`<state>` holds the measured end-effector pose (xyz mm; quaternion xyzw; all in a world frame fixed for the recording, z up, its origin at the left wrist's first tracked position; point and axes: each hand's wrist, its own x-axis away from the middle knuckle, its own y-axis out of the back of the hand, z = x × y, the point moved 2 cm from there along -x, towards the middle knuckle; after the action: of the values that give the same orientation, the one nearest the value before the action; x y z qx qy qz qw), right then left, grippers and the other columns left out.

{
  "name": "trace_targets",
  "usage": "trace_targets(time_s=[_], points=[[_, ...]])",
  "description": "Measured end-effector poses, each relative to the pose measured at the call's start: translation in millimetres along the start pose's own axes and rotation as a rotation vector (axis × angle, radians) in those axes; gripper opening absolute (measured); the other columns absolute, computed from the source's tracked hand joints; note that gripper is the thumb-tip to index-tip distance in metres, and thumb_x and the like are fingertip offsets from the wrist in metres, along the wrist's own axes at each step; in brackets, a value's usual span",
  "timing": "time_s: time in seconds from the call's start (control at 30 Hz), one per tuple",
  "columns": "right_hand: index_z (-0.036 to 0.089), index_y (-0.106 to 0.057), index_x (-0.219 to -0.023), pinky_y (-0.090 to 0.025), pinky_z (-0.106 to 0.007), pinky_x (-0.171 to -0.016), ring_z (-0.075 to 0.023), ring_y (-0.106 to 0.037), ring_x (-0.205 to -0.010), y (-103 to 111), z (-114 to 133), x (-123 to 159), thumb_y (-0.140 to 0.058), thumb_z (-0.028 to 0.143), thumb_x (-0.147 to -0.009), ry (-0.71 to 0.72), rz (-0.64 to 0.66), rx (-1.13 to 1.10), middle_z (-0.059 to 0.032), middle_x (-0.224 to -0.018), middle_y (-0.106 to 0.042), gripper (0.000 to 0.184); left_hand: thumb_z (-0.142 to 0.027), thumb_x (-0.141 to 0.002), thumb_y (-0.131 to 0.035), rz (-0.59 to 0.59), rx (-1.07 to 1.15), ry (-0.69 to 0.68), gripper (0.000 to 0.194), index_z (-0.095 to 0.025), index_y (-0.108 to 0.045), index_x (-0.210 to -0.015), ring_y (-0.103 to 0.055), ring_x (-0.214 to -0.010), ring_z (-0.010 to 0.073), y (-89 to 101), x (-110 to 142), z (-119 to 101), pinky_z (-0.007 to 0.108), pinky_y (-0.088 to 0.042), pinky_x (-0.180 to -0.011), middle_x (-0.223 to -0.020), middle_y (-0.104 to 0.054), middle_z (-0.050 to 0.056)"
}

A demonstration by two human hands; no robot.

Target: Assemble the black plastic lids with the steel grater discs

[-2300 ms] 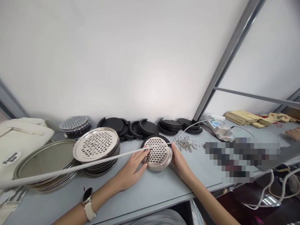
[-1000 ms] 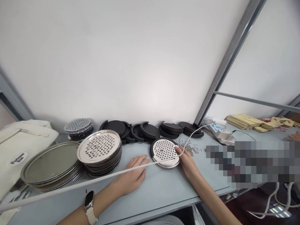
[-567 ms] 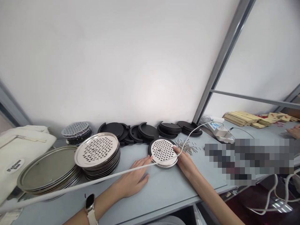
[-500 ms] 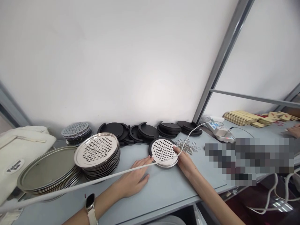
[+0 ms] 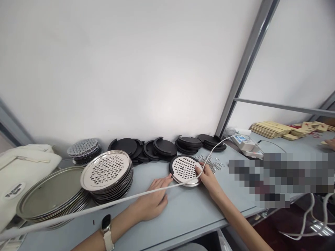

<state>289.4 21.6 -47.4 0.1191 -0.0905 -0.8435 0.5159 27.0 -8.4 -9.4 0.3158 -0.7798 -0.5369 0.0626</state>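
A round perforated metal disc (image 5: pixel 186 169), slotted like a grater, lies on the table with a black C-shaped rim (image 5: pixel 171 169) around its far and left side. My right hand (image 5: pixel 210 179) grips its right edge, thumb on top, the other fingers partly hidden. My left hand (image 5: pixel 154 198) rests low on the table, fingers stretched out, fingertips at the disc's left edge. A white cord (image 5: pixel 146 192) crosses in front of the left hand and the disc. Behind the right hand lies a heap of small metal hooks (image 5: pixel 216 164).
Stacks of slotted metal discs (image 5: pixel 107 170) and plain round trays (image 5: pixel 52 191) stand left, by a white bag (image 5: pixel 28 164). Black C-shaped discs (image 5: pixel 164 146) line the wall. Beyond a metal post are yellowish flat pieces (image 5: pixel 270 129), a white box (image 5: pixel 243 144) and another person's hand (image 5: pixel 330 143).
My left hand has come off the disc's top and now lies at its left edge. The disc has turned and shifted slightly right, with my right hand still holding it.
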Motion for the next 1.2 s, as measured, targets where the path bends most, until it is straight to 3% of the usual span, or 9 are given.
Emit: trace_targets(time_s=[0.23,0.4,0.53,0.67,0.73,0.83,0.97,1.07,1.2], points=[[0.016,-0.049,-0.108,-0.044,-0.043,-0.087,-0.0276,-0.055,-0.098,-3,10,12,-0.042,0.045,-0.084,0.280,-0.037,0.356,-0.0123,-0.102,-0.058,0.039,-0.009,-0.088,-0.039,-0.003,-0.026,-0.001,0.060,-0.020,-0.021,-0.144,-0.033,-0.132,0.0223,3.0,3,-3,0.044,-0.029,-0.110,-0.143,-0.037,0.010],[0.014,-0.056,-0.101,-0.041,-0.045,-0.086,-0.0296,-0.048,-0.094,-6,11,18,-0.039,0.048,-0.087,0.321,-0.086,0.624,-0.0126,-0.092,-0.054,0.040,-0.009,-0.088,-0.038,0.025,-0.074,0.007,0.061,-0.021,-0.018,-0.145,-0.028,-0.136,0.0230,4.6,2,-6,0.045,-0.028,-0.111,-0.148,-0.029,0.009],[0.013,-0.049,-0.123,-0.036,-0.049,-0.092,-0.0311,-0.047,-0.102,-8,13,18,-0.034,0.046,-0.091,0.390,-0.094,0.552,-0.0149,-0.102,-0.055,0.049,-0.008,-0.087,-0.039,0.007,-0.042,0.028,0.062,-0.023,-0.021,-0.144,-0.031,-0.133,0.0230,4.9,3,-7,0.044,-0.030,-0.111,-0.147,-0.030,0.008],[0.022,-0.017,-0.148,-0.029,-0.050,-0.101,-0.0273,-0.043,-0.119,-10,27,26,-0.024,0.039,-0.096,0.457,-0.055,0.321,-0.0128,-0.127,-0.049,0.054,-0.008,-0.086,-0.039,0.000,-0.049,0.016,0.062,-0.023,-0.022,-0.144,-0.032,-0.133,0.0245,3.3,4,-6,0.045,-0.030,-0.111,-0.146,-0.030,0.009],[0.026,-0.001,-0.150,-0.026,-0.048,-0.105,-0.0248,-0.036,-0.128,-10,34,32,-0.025,0.036,-0.097,0.503,-0.043,0.272,-0.0110,-0.141,-0.039,0.058,-0.008,-0.086,-0.040,0.001,-0.066,0.015,0.062,-0.021,-0.024,-0.143,-0.033,-0.132,0.0250,2.6,5,-6,0.045,-0.030,-0.110,-0.146,-0.031,0.010],[0.027,-0.002,-0.150,-0.024,-0.050,-0.108,-0.0250,-0.028,-0.135,-13,43,40,-0.029,0.032,-0.096,0.715,-0.033,0.322,-0.0104,-0.148,-0.030,0.060,-0.008,-0.085,-0.040,-0.006,-0.094,0.020,0.058,-0.019,-0.027,-0.141,-0.035,-0.130,0.0248,2.7,4,-6,0.043,-0.033,-0.109,-0.144,-0.033,0.011],[0.027,-0.014,-0.148,-0.029,-0.051,-0.107,-0.0271,-0.026,-0.136,-30,57,49,-0.037,0.024,-0.095,0.984,0.148,0.421,-0.0122,-0.150,-0.023,0.058,-0.008,-0.083,-0.042,-0.024,-0.100,0.022,0.059,-0.020,-0.029,-0.139,-0.038,-0.127,0.0246,2.0,3,-6,0.042,-0.036,-0.106,-0.141,-0.038,0.010],[0.022,-0.018,-0.147,-0.037,-0.048,-0.104,-0.0257,-0.033,-0.133,-52,75,54,-0.038,0.023,-0.095,1.000,0.319,0.454,-0.0157,-0.144,-0.032,0.056,-0.009,-0.083,-0.044,-0.041,-0.115,0.039,0.057,-0.019,-0.032,-0.137,-0.044,-0.122,0.0258,-1.3,3,-3,0.044,-0.039,-0.103,-0.133,-0.046,0.011],[0.017,-0.031,-0.140,-0.044,-0.046,-0.099,-0.0260,-0.043,-0.123,-92,110,60,-0.041,0.026,-0.094,1.089,0.436,0.420,-0.0173,-0.132,-0.044,0.048,-0.013,-0.083,-0.047,-0.052,-0.132,0.053,0.052,-0.018,-0.040,-0.134,-0.041,-0.126,0.0308,-9.4,7,6,0.049,-0.034,-0.106,-0.136,-0.046,0.012]])
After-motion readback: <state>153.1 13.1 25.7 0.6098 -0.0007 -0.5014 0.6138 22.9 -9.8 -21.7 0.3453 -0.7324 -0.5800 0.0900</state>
